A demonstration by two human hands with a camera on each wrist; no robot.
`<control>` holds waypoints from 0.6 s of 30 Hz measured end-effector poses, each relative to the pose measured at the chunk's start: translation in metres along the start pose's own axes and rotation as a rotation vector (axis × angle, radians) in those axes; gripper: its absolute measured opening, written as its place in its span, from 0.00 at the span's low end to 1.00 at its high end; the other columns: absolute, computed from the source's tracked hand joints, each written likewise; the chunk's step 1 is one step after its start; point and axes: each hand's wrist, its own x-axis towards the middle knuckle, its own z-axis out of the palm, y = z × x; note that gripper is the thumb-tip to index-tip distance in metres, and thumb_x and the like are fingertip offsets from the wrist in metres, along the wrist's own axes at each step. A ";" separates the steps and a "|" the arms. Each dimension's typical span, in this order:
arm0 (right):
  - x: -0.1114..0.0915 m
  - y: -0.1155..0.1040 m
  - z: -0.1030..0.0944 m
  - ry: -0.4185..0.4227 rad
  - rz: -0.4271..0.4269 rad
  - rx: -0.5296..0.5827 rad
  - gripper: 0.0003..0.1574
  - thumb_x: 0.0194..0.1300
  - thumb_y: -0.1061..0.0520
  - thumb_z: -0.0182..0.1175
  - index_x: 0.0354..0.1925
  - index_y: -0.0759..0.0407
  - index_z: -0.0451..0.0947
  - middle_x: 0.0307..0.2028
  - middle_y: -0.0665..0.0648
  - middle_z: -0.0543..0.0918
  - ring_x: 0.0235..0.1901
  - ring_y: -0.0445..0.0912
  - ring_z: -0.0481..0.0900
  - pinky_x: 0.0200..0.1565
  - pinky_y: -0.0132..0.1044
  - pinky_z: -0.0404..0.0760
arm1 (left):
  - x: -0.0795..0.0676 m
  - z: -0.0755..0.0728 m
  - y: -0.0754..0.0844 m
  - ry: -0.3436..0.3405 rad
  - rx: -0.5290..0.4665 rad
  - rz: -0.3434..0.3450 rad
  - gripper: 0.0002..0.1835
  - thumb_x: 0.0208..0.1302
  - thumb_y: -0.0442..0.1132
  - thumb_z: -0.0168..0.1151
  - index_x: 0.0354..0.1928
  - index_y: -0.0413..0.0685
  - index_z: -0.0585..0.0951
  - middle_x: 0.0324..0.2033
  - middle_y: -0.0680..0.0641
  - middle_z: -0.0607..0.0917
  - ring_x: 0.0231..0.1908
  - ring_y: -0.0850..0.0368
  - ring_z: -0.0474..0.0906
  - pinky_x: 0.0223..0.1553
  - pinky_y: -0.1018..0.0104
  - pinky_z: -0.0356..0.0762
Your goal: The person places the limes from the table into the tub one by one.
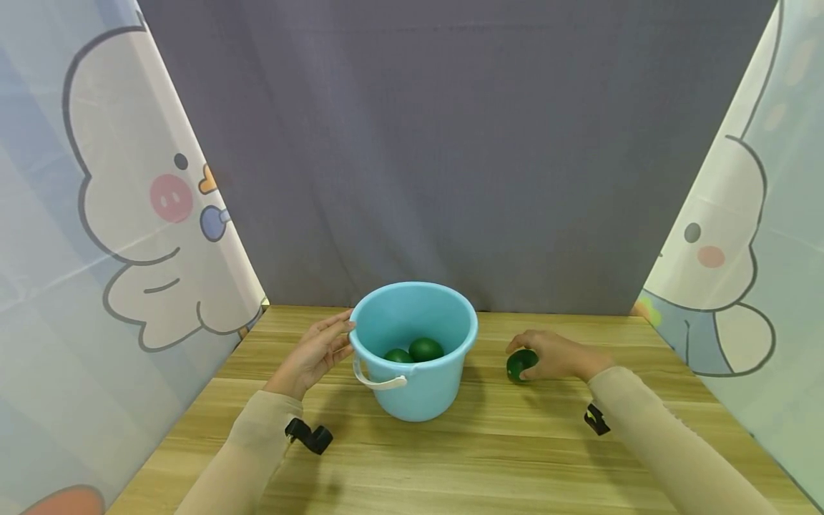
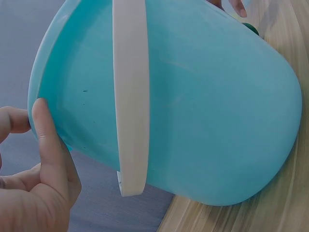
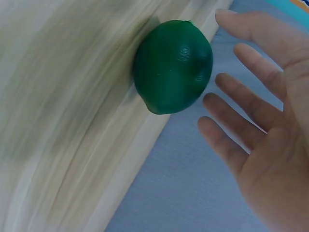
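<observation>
A light blue bucket [image 1: 412,390] with a white handle [image 2: 131,96] stands upright on the wooden table. Two green limes [image 1: 426,350] lie inside it. My left hand [image 1: 315,357] is at the bucket's left rim, where the left wrist view has its fingertips on either side of the rim edge. To the right of the bucket, a third green lime [image 3: 174,67] rests on the table. Around this lime my right hand [image 1: 550,355] has its fingers spread; in the right wrist view a gap shows between the fingers [image 3: 241,108] and the fruit.
Behind the wooden table [image 1: 450,465] hangs a dark grey curtain [image 1: 450,157]. Pale cloths with cartoon figures hang on the left [image 1: 129,179] and right [image 1: 714,250]. A black camera mount [image 1: 309,435] sits at the left wrist, another [image 1: 596,420] at the right.
</observation>
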 end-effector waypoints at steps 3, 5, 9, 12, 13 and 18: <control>0.001 0.001 0.003 -0.004 0.010 -0.002 0.28 0.58 0.55 0.75 0.56 0.60 0.80 0.53 0.58 0.79 0.55 0.61 0.75 0.55 0.58 0.78 | -0.001 0.000 0.000 -0.003 -0.002 0.001 0.31 0.74 0.35 0.56 0.75 0.38 0.62 0.57 0.43 0.75 0.36 0.64 0.81 0.38 0.78 0.83; 0.001 0.002 0.005 -0.003 0.014 -0.004 0.29 0.58 0.56 0.75 0.56 0.60 0.80 0.53 0.58 0.79 0.55 0.60 0.76 0.54 0.56 0.78 | -0.001 0.000 0.000 -0.003 -0.002 -0.001 0.31 0.74 0.35 0.56 0.75 0.38 0.62 0.57 0.43 0.75 0.36 0.64 0.81 0.38 0.78 0.83; 0.001 0.005 0.009 0.009 0.002 -0.019 0.30 0.56 0.56 0.76 0.56 0.61 0.79 0.52 0.59 0.80 0.53 0.59 0.76 0.50 0.53 0.80 | -0.002 0.000 0.001 0.000 0.002 -0.001 0.31 0.74 0.35 0.56 0.75 0.38 0.62 0.58 0.43 0.74 0.36 0.65 0.81 0.38 0.78 0.83; 0.001 0.008 0.012 0.020 -0.006 -0.036 0.31 0.55 0.55 0.77 0.56 0.60 0.79 0.53 0.60 0.79 0.53 0.61 0.76 0.49 0.53 0.82 | -0.002 0.000 0.001 -0.002 0.001 0.002 0.31 0.74 0.35 0.56 0.75 0.38 0.61 0.59 0.43 0.74 0.36 0.65 0.81 0.38 0.77 0.83; 0.000 0.010 0.013 0.023 -0.002 -0.032 0.32 0.55 0.55 0.77 0.56 0.60 0.79 0.53 0.61 0.79 0.53 0.61 0.76 0.49 0.53 0.82 | -0.002 0.000 0.001 -0.003 0.000 0.004 0.31 0.74 0.35 0.56 0.75 0.38 0.61 0.59 0.43 0.74 0.36 0.65 0.81 0.38 0.77 0.83; 0.000 0.018 0.019 0.046 -0.028 -0.030 0.34 0.53 0.56 0.77 0.57 0.61 0.78 0.53 0.63 0.78 0.52 0.62 0.75 0.48 0.53 0.82 | -0.002 0.000 0.001 -0.007 0.000 0.009 0.30 0.74 0.35 0.56 0.75 0.37 0.62 0.57 0.44 0.76 0.37 0.65 0.82 0.39 0.77 0.83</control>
